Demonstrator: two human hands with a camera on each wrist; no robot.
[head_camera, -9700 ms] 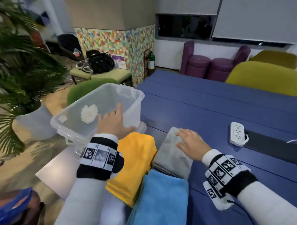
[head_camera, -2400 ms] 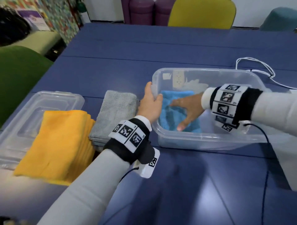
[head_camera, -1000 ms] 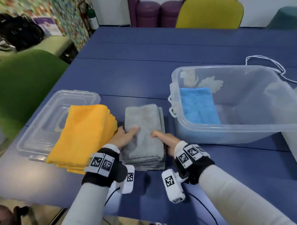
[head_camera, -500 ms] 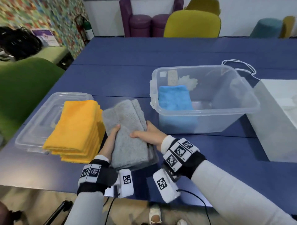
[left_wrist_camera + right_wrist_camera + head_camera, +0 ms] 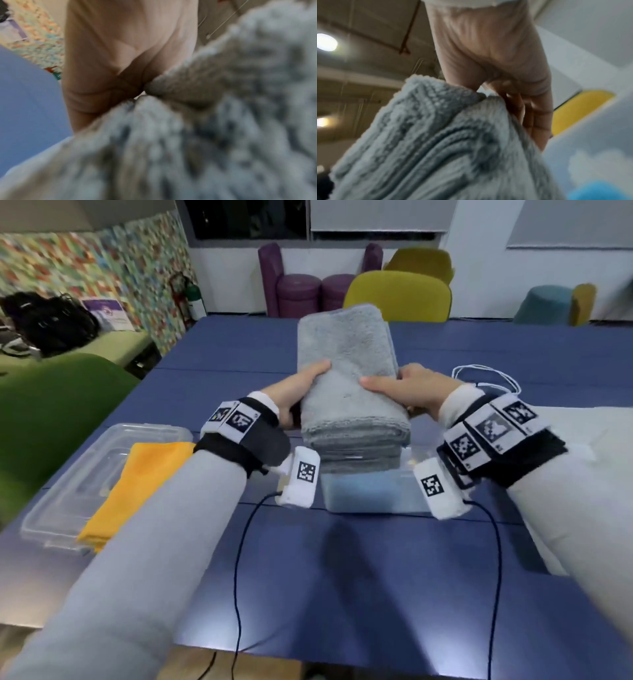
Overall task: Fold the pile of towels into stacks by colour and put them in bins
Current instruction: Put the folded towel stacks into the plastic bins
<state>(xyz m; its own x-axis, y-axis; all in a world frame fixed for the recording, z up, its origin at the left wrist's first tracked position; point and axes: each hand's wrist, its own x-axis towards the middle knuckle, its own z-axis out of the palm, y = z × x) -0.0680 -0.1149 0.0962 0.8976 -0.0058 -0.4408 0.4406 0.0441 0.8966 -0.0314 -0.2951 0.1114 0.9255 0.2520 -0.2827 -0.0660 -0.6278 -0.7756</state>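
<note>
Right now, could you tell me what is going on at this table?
A person is sorting folded towels. Their left hand and right hand grip a stack of grey towels from either side, held up above the clear bin where blue towels lie. The yellow towels sit on a clear lid.

Head cam up high, looking forward and down across the blue table (image 5: 342,559). Both wrist cams jammed right up against the grey towel stack (image 5: 352,392), angled upward, blurry. Stack shared by all three.
</note>
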